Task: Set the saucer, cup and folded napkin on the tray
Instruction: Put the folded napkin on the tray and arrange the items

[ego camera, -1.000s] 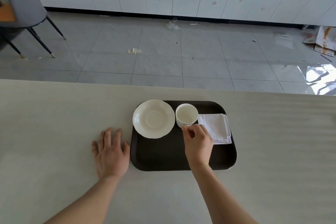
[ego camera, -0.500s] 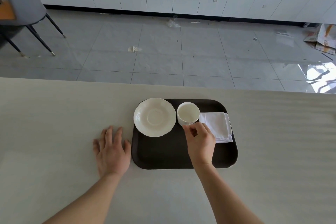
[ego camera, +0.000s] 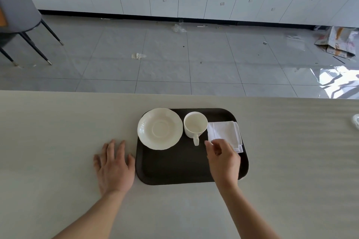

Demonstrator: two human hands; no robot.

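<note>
A person's right hand point(ego camera: 223, 158) is hovering over the near right part of a dark tray point(ego camera: 174, 169), fingers loosely curled and holding nothing, its fingertips lying just beside the near edge of the folded napkin point(ego camera: 225, 132). Half a second ago that hand was pinching the cup's handle; it is now drawing clear, leaving the white cup point(ego camera: 195, 125) standing upright on its own, handle pointing toward the person. The left hand point(ego camera: 114, 167) is lying flat and spread on the pale table point(ego camera: 58, 132), its thumb just beside the tray's left edge, as before. The saucer point(ego camera: 160, 128) is sitting at the tray's far left, its rim slightly overhanging the edge, with the cup just beside it rather than on it. With all three pieces resting on the tray, the job is looking essentially complete.
</note>
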